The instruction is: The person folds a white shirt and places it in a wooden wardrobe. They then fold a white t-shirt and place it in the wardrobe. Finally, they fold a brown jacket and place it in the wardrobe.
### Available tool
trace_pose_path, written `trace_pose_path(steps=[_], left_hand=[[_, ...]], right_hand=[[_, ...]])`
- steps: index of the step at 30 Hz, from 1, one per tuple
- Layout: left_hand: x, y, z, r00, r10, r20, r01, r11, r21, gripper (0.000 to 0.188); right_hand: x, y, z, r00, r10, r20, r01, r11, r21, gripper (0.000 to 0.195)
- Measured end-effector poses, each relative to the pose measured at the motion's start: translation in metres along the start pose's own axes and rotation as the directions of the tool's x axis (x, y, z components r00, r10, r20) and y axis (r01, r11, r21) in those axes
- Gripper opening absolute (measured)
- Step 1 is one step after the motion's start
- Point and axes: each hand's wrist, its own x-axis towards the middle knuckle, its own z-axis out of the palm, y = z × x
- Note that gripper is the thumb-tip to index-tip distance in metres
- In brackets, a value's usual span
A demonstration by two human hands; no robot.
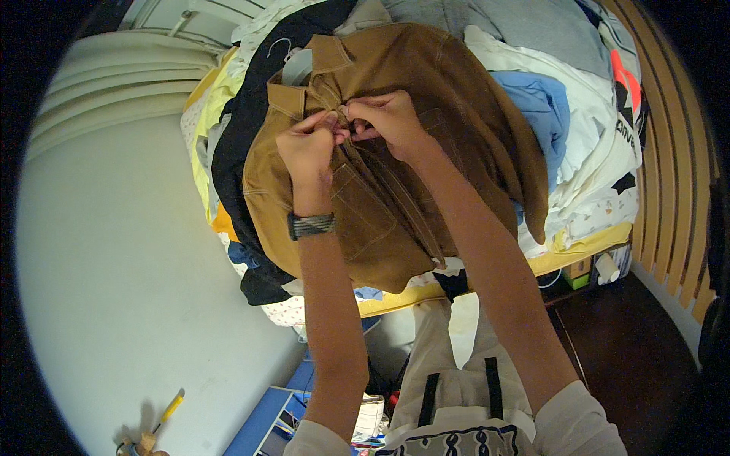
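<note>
A brown collared shirt (365, 211) with pale stitching lies spread on a pile of clothes. Inside its collar sits a white clothes hanger (297, 68), its hook pointing to the upper left. My left hand (312, 142), with a banded strap at the wrist, pinches the shirt's front placket just below the collar. From the right, my right hand (385, 122) pinches the opposite placket edge, its fingertips close to those of the left. The fingers hide the exact spot where the two edges meet. Below them the front edges run down in folds.
Beneath and around the shirt are a black garment (234, 137), a blue garment (533, 105) and white garments (587, 114) on a bed. A pale wall (131, 228) stands at the left, wooden slats (667, 171) at the right. Boxes (579, 272) sit under the bed's edge.
</note>
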Motion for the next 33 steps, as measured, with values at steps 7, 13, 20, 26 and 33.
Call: trace_pose_path(steps=[7, 13, 20, 26, 33], left_hand=[[0.002, -0.010, -0.010, 0.999, -0.046, 0.019, 0.044, 0.994, 0.102, 0.016], [-0.014, 0.013, -0.026, 0.974, 0.201, 0.102, -0.217, 0.716, 0.663, 0.020], [-0.045, -0.043, -0.040, 0.862, 0.411, 0.297, -0.477, 0.457, 0.751, 0.046], [-0.054, -0.048, -0.057, 0.952, 0.244, 0.186, -0.303, 0.659, 0.688, 0.031], [-0.082, -0.011, -0.028, 0.749, 0.636, 0.183, -0.461, 0.303, 0.834, 0.022]], right_hand=[[0.009, -0.019, -0.013, 0.984, -0.001, 0.177, 0.061, 0.940, -0.335, 0.027], [-0.006, -0.019, -0.001, 0.988, -0.157, -0.009, 0.111, 0.736, -0.668, 0.026], [-0.075, 0.019, 0.013, 0.909, -0.414, -0.049, 0.171, 0.479, -0.861, 0.032], [-0.065, 0.044, 0.002, 0.878, -0.477, -0.051, 0.213, 0.483, -0.850, 0.018], [-0.069, 0.032, -0.018, 0.984, -0.130, -0.121, 0.066, 0.901, -0.428, 0.030]])
